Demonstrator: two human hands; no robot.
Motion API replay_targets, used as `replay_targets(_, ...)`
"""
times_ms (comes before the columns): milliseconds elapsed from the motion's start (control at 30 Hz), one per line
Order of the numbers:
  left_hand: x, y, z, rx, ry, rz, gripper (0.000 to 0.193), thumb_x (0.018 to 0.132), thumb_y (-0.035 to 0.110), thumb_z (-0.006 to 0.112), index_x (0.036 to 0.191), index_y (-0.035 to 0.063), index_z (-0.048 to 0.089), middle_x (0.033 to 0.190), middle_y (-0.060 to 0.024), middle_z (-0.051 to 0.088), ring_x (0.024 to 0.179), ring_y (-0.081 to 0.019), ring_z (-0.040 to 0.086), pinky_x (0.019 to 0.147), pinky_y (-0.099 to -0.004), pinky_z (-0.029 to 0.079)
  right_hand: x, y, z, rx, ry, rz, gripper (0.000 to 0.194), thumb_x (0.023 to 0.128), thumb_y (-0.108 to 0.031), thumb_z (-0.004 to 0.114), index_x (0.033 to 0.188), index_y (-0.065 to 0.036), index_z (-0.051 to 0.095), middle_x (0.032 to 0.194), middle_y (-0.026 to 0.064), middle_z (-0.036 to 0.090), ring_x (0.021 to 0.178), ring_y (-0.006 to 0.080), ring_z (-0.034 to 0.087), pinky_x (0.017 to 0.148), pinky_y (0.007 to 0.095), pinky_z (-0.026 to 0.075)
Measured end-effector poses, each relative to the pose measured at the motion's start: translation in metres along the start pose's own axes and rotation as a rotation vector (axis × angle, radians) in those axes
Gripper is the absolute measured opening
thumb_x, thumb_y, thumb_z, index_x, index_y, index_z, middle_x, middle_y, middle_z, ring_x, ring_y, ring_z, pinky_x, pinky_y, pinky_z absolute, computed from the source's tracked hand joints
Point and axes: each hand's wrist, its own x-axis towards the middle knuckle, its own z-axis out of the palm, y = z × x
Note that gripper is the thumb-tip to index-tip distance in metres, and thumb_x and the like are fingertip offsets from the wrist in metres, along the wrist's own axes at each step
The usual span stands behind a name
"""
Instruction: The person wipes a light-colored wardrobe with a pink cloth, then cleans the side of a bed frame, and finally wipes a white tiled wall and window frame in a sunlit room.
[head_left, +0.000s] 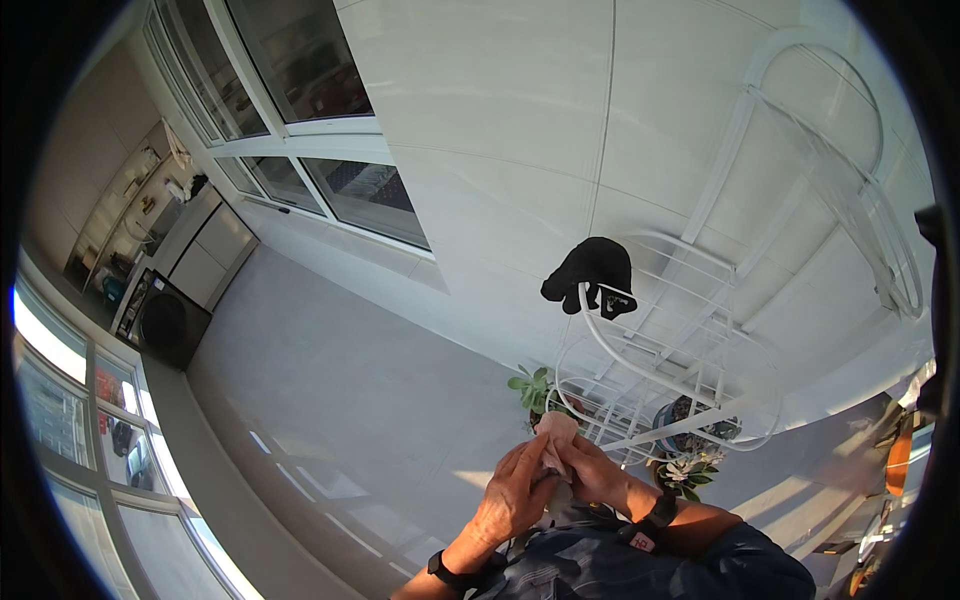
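A crumpled pale pink cloth (556, 429) is bunched up between my two hands, close to my body. My left hand (595, 472) grips it from the right side, and my right hand (517, 484) has its fingers pressed on it from the left. Below the cloth, a pale, blurred thing shows between the palms; I cannot tell what it is. Just beyond my hands stands a white wire plant rack (645, 375), with a black cloth item (596, 274) draped over its upper end.
Potted plants (531, 390) stand at the rack's lower part, one with flowers (686, 474). A tiled wall runs behind, with windows (360, 195) at the upper left. A front-loading washing machine (163, 319) stands at the far left beside a counter. More windows (105, 435) line the lower left.
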Motion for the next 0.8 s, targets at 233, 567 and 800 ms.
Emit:
replay_targets(233,0.055,-0.073,-0.046,-0.134,0.046,-0.391,0.031,0.089,0.000,0.070,0.119,-0.0003,0.068,0.095,-0.0112,0.076,0.085,-0.0180,0.073,0.079,-0.0329,0.058,0.087,-0.001,-0.020,-0.715,0.094,0.084,0.045,0.110,-0.041,0.047,0.106,-0.004,0.071,0.086,0.0007,0.065,0.080,0.0078,0.057,0.070,0.0272,0.045)
replay_targets(567,0.148,-0.126,-0.101,-0.784,0.183,-0.434,0.018,0.100,0.011,0.058,0.114,0.0040,0.066,0.109,-0.0035,0.069,0.100,-0.0141,0.066,0.084,-0.0294,0.054,0.156,-0.019,-0.012,-1.035,0.142,-0.151,0.032,0.099,-0.018,0.055,0.126,-0.004,0.061,0.101,0.0230,0.070,0.095,0.0369,0.068,0.081,0.0417,0.054)
replay_targets(800,0.216,-0.166,-0.136,-0.881,0.149,-0.499,0.027,0.108,0.021,0.051,0.122,0.0017,0.063,0.108,-0.0038,0.068,0.099,-0.0124,0.062,0.086,-0.0275,0.052,0.219,-0.024,0.006,-0.949,0.578,-0.258,0.018,0.094,-0.014,0.066,0.106,-0.001,0.065,0.077,0.0130,0.067,0.066,0.0268,0.067,0.067,0.0396,0.055)
